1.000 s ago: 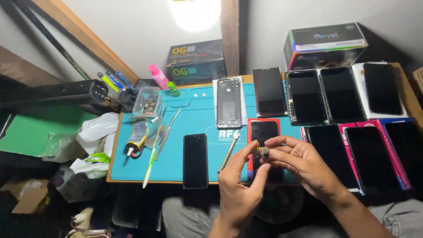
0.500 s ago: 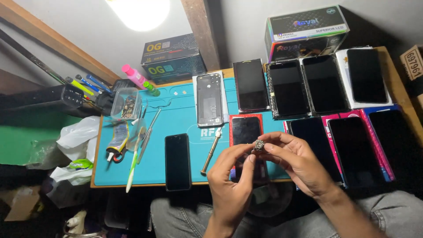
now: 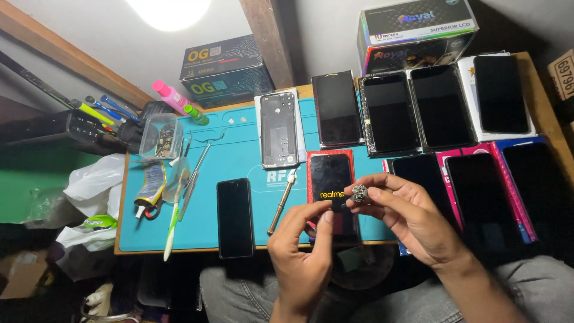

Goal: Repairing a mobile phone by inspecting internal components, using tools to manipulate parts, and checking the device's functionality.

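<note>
Right hand [image 3: 412, 218] is pinching a small metallic part [image 3: 359, 192] between thumb and forefinger tips, holding it up just above the near edge of the counter [image 3: 239, 157]. Rest of the right fingers are curling loosely underneath. Left hand [image 3: 302, 251] is sitting just beside it, fingers pressed together and pointing up toward the part, tips near it; can't tell if they're touching it.

Directly under the part: a phone in a red frame [image 3: 330, 185], screen lit, lying flat on the teal mat. A slim screwdriver [image 3: 282, 200] is lying just left of that phone, and a dark phone [image 3: 235, 217] further left near the mat's front edge. An open phone back frame [image 3: 278, 128] is lying behind the screwdriver. A row of dark screens [image 3: 442, 107] is covering the right side of the counter.
</note>
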